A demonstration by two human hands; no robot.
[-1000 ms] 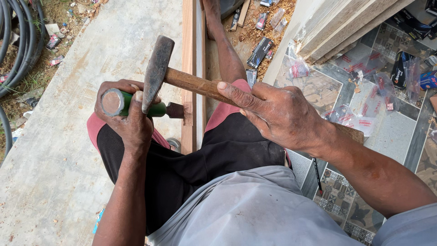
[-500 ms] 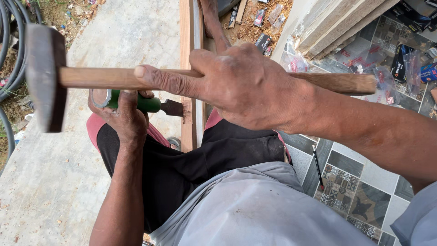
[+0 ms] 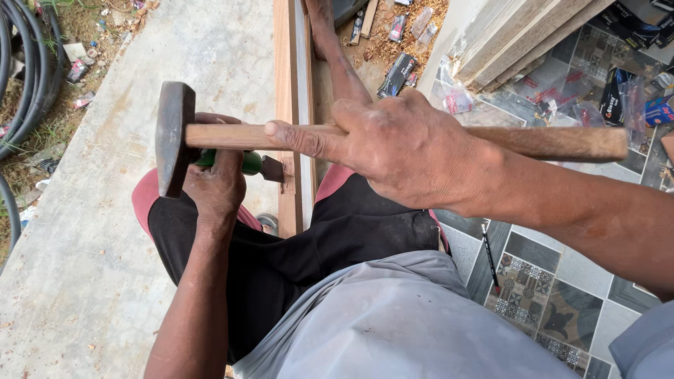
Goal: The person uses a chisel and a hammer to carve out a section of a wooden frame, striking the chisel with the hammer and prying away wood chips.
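Green-handled chisel (image 3: 247,163) lies sideways, its dark metal tip touching the long brown wooden board (image 3: 287,105). The left hand (image 3: 216,184) is wrapped tight around the green handle, so most of the handle is hidden under the fingers. The board runs away from the person, between the knees, and rests on the grey concrete floor (image 3: 91,231).

The right hand (image 3: 404,151) is closed around the wooden handle of a hammer with a dark metal head (image 3: 174,137). The thumb lies along the handle and points at the head. The hammer is held flat, above the left hand, and its head hangs just over the back end of the chisel. I cannot tell if they touch.

The person sits with black shorts (image 3: 295,260) and a grey shirt (image 3: 393,323). A black pencil (image 3: 489,254) lies on the patterned floor tiles (image 3: 547,295) to the right. Wood chips (image 3: 393,42) and small packets lie farther off near the top. Black hoses (image 3: 21,70) curl at the far left.
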